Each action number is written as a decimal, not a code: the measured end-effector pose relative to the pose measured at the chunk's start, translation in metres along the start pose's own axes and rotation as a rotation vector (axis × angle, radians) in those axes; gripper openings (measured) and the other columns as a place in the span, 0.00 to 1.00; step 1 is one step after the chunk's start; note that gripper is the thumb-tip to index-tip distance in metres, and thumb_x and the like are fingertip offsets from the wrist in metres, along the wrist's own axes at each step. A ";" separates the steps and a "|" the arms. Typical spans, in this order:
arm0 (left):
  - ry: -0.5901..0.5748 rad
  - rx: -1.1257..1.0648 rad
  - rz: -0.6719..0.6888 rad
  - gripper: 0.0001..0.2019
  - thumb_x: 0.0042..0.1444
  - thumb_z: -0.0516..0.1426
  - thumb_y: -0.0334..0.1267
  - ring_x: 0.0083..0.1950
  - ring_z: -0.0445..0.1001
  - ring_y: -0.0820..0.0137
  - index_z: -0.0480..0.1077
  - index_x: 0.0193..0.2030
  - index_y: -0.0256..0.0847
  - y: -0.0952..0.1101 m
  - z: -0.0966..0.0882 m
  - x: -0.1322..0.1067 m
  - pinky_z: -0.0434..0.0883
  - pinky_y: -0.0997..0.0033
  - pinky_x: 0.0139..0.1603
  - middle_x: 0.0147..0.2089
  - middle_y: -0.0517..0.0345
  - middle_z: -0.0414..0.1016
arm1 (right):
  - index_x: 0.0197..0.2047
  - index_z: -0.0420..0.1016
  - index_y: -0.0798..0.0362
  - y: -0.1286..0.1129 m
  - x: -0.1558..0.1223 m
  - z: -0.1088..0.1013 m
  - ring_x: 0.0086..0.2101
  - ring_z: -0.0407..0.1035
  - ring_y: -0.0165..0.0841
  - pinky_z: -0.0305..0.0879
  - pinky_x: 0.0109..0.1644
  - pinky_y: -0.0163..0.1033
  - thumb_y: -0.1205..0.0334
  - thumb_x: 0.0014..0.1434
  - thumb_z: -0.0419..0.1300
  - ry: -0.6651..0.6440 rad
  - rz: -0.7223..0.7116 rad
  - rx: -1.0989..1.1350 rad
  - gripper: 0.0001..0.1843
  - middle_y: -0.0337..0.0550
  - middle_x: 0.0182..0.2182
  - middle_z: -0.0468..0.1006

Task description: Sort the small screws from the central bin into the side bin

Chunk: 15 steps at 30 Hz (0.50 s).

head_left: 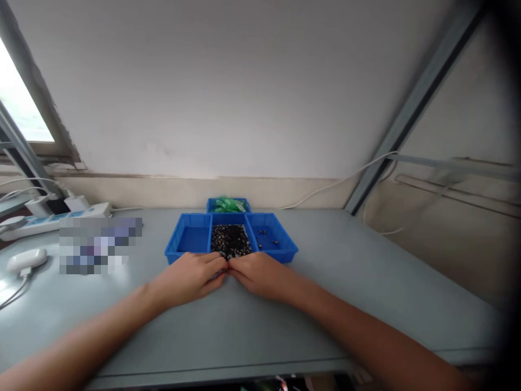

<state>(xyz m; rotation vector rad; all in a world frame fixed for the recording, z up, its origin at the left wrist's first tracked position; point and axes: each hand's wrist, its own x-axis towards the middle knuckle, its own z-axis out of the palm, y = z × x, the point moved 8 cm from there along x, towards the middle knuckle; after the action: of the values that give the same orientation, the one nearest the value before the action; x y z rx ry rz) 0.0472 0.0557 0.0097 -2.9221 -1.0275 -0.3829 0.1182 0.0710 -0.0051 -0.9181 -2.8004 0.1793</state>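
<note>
My left hand and my right hand meet fingertip to fingertip at the front of the middle blue bin. Both are closed in a pinch, and whatever lies between the fingertips is too small or hidden to name. Just behind them, the middle blue bin holds a heap of small dark and brass-coloured parts. To the right, a blue bin has several small metal parts scattered on its floor. The left blue bin shows a bare floor.
Behind the row stands another blue bin with green plastic packets. At the left lie a white power strip with plugs, a white case on a cable, and a blurred-out item. A metal post rises at the right.
</note>
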 end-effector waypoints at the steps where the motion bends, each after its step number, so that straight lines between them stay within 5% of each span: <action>1: 0.002 0.002 0.001 0.10 0.61 0.44 0.38 0.34 0.69 0.73 0.65 0.40 0.40 0.000 0.000 0.000 0.65 0.76 0.33 0.35 0.59 0.69 | 0.33 0.68 0.56 0.000 0.000 0.001 0.32 0.69 0.32 0.58 0.35 0.34 0.64 0.62 0.45 0.000 -0.001 -0.004 0.13 0.44 0.31 0.75; 15: 0.027 0.021 -0.021 0.09 0.60 0.44 0.36 0.31 0.69 0.73 0.64 0.38 0.40 -0.006 0.000 -0.001 0.65 0.75 0.31 0.30 0.60 0.69 | 0.34 0.68 0.54 0.003 -0.003 -0.010 0.30 0.67 0.31 0.56 0.32 0.34 0.55 0.61 0.46 0.044 0.055 0.071 0.14 0.41 0.28 0.74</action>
<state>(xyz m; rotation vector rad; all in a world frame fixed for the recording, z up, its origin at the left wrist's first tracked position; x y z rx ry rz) 0.0428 0.0597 0.0094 -2.8813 -1.0523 -0.4087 0.1246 0.0726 0.0033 -0.9707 -2.7116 0.2615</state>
